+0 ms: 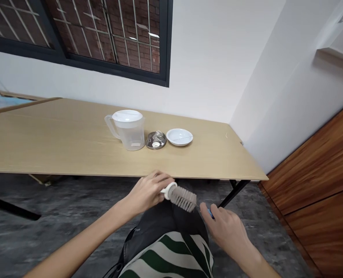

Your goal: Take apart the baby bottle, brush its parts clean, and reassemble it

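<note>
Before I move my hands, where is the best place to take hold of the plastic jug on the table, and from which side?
Grip the handle of the clear plastic jug, coming from the left. The jug stands upright, and its handle sticks out freely on that side, while the round steel piece lies close on its right.

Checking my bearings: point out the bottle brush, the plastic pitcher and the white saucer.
bottle brush [183, 197]: head view, on the bristles.
plastic pitcher [130, 136]: head view, on the body.
white saucer [179, 137]: head view, on the centre.
</note>
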A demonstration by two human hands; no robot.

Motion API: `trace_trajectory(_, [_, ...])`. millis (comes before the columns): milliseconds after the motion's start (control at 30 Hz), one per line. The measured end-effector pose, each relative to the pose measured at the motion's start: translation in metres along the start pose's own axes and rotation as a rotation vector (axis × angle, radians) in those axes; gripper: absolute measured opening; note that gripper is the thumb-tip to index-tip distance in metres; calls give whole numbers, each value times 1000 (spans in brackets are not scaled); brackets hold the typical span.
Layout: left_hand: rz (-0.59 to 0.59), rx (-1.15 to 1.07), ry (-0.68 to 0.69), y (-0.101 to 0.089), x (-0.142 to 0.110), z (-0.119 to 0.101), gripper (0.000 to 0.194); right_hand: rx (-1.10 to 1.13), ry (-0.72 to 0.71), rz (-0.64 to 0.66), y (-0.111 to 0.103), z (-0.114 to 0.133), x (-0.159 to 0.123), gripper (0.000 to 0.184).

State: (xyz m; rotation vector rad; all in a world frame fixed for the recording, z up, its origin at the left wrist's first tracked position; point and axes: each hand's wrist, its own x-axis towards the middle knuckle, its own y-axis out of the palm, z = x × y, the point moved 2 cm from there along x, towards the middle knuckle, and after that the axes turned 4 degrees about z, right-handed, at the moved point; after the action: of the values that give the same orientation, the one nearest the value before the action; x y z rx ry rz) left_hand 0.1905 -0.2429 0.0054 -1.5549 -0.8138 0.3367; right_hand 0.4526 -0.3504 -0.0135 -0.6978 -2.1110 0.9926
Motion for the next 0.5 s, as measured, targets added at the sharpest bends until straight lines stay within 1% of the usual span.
trace_trajectory(67, [166, -144, -7, 6, -9, -7, 49, 34, -32, 33, -4, 2, -9, 46])
trace_trajectory(100, [231, -216, -12, 10, -15, -10, 48, 59, -48, 41, -4, 4, -14, 44])
trace_trajectory(167, [304, -352, -42, 24, -26, -16, 51, 113, -74, 49, -1, 9, -23, 42])
trace_trajectory(233, [326, -481, -76, 42, -37, -22, 58, 154, -67, 79, 6, 15, -32, 39])
trace_trajectory(300, [332, -580, -105, 60, -47, -28, 63, 190, -34, 158, 15, 21, -40, 34])
trace_trajectory(367, [341, -632, -138, 78, -56, -34, 66, 249, -14, 261, 22, 26, -46, 29])
trace_trajectory(433, [341, -634, -170, 92, -65, -37, 69, 331, -24, 337, 24, 30, -49, 34])
trace_trajectory(500, [305, -612, -176, 101, -72, -38, 68, 386, -32, 353, 24, 32, -49, 43])
